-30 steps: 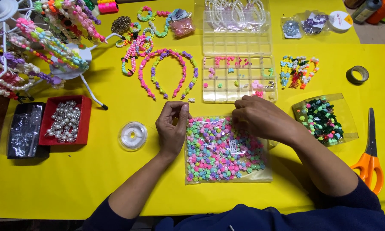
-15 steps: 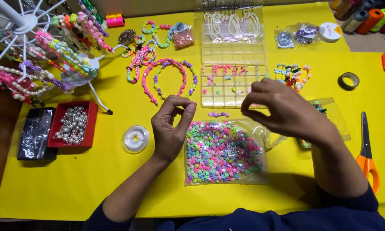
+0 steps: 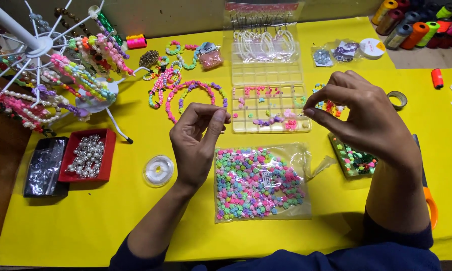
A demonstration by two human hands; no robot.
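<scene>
The left hand [image 3: 195, 143] is raised above the yellow surface [image 3: 85, 221], thumb and forefinger pinched together in a closed grip; whatever it pinches is too small to make out. The right hand [image 3: 364, 118] is also lifted, its thumb and forefinger pinched shut near the clear bead box [image 3: 271, 108]; I cannot tell what it holds, though a short row of purple and pink beads [image 3: 272, 120] shows between the hands, over the box. Any string between the hands is too thin to see. Below the hands lies a clear bag of pastel beads [image 3: 258, 183], flat on the surface. The right wrist hides part of a smaller bag of dark beads [image 3: 354, 159] and most of the orange scissors [image 3: 429, 203]. A spool of clear cord [image 3: 158, 170] sits left of the left wrist, beside a red tray of pearls [image 3: 85, 155]. The bracelet stand [image 3: 40, 45] is cut off at the upper left.
</scene>
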